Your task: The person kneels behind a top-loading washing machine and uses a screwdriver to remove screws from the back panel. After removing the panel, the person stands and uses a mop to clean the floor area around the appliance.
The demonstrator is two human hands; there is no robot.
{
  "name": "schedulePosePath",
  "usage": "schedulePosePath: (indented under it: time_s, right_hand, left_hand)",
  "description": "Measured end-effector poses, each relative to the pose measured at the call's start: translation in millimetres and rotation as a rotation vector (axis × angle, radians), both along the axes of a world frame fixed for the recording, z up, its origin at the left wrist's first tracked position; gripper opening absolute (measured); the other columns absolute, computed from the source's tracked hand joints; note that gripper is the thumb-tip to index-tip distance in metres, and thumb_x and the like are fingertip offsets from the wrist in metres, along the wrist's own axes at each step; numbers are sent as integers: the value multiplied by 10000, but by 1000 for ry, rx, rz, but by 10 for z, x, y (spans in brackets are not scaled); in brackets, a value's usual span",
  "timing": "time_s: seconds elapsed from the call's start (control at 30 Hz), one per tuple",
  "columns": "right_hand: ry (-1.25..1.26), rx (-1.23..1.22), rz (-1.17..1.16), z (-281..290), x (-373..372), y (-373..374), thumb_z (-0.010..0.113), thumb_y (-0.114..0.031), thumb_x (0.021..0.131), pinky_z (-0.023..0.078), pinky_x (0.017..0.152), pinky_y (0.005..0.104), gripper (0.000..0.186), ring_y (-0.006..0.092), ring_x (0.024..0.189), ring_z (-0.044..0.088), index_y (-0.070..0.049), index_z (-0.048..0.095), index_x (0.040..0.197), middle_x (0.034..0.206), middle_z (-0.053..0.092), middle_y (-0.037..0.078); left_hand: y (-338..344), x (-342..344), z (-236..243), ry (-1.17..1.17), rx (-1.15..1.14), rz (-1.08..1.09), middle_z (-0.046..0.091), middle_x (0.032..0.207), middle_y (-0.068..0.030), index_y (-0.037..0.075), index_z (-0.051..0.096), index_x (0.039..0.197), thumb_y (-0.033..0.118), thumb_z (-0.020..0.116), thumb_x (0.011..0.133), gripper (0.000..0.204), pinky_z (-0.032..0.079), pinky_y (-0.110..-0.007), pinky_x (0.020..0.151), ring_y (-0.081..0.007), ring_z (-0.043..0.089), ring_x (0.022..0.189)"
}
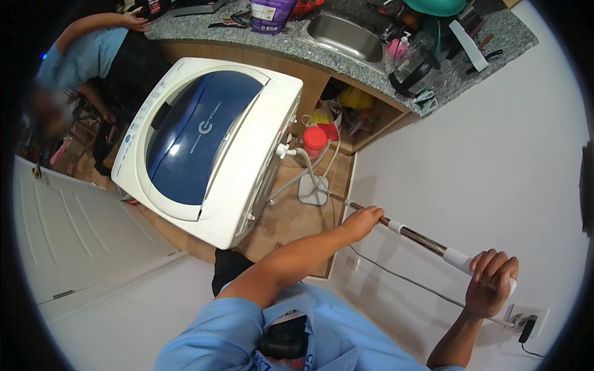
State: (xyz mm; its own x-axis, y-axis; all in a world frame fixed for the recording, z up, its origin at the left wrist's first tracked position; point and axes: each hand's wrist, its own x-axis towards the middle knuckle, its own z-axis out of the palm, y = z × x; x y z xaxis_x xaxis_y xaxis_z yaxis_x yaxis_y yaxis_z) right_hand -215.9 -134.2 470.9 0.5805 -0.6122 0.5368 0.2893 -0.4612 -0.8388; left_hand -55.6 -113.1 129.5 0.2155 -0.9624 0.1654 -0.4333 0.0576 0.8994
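Note:
My left hand (364, 219) is wrapped round the metal section of a long mop pole (421, 239), and my right hand (490, 281) grips the white handle at its upper end. The pole slants down and left toward a flat grey-and-white head (309, 195) on the wooden floor, partly crossed by pale hoses (307, 162). Left of it stands a white washing machine (247, 167) with a dark blue lid. Just behind the head is a tub with a red lid (315, 140).
An open cupboard (359, 114) under the granite counter (278, 38) holds bags. Another person in blue (86, 62) stands at upper left. A white door (80, 241) is at left; the wall (470, 161) at right has a socket (523, 321) with plugs and a cable crossing below the pole.

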Motion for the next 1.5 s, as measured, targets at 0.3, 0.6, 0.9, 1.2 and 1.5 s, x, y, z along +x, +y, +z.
schedulePosePath:
  time_s: [0.3,0.6,0.9,1.2,1.5]
  right_hand:
    - [-35,99,105,-96,-128,-52,583,-302,1018,456,581,373,375,177,464,442,-105,421,743,535,442,24]
    - [305,-120,312,71,226,-33,693,-248,805,361,596,363,433,212,427,466,-88,424,506,455,450,46]
    - [583,-147,353,-32,186,247,663,-160,836,535,801,459,352,243,560,561,-56,490,548,547,519,64]
    - [424,-1,459,114,124,292,668,-180,824,493,523,401,430,231,420,464,-45,424,497,470,462,74]
    - [288,114,676,287,-4,293,671,-123,753,499,458,356,417,206,356,445,-86,388,450,416,416,49]
  left_hand:
    - [-68,7,54,-22,44,-33,623,1130,-158,70,581,1125,115,575,970,161,548,-474,864,-401,657,1018]
    - [-148,187,-175,38,-70,19,627,1063,-141,53,589,1047,52,575,959,90,537,-445,884,-367,638,1037]
    - [-123,275,-275,-70,-25,37,613,1021,-161,42,567,978,-8,530,906,95,523,-461,878,-374,625,1042]
    - [359,73,-122,-30,91,54,601,1090,-151,54,553,1050,3,566,894,165,540,-474,894,-366,614,1092]
    - [980,8,84,-144,65,70,598,1105,-135,68,555,1086,47,583,908,182,558,-480,879,-371,617,1092]
